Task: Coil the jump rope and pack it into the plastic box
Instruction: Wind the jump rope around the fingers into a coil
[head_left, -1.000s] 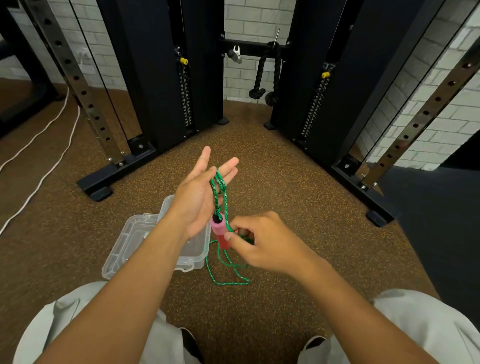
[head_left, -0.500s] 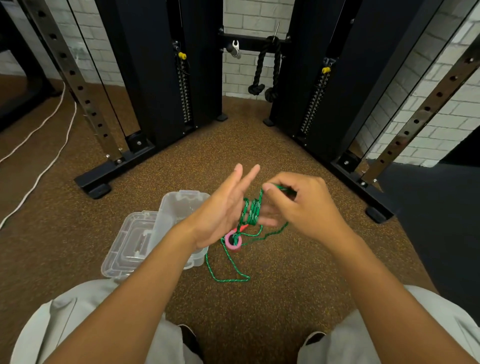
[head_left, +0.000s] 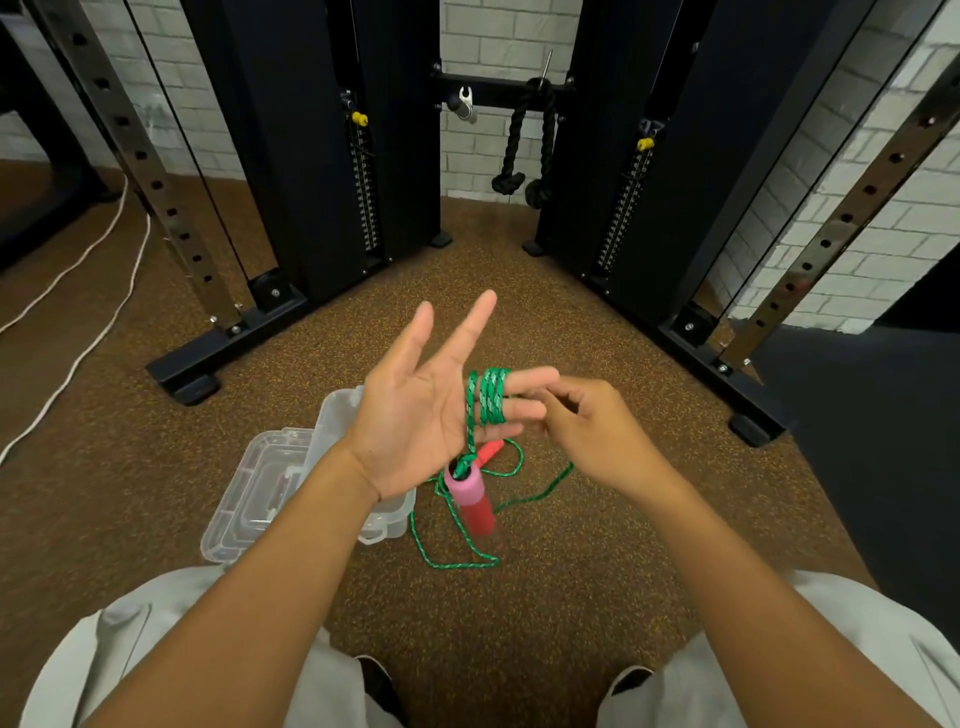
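a person's left hand (head_left: 415, 410) is spread flat, palm up, with green rope (head_left: 488, 397) wound in several turns around its outer fingers. the right hand (head_left: 597, 431), fingers curled, pinches the rope just beside the coil. a pink-and-red handle (head_left: 472, 499) dangles below. the open clear box (head_left: 260, 493) sits on the floor (head_left: 545, 597) under the left wrist.

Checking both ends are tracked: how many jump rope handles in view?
2. One handle hangs from the cord below the left hand; the second handle shows only as a red tip behind it, mostly hidden.
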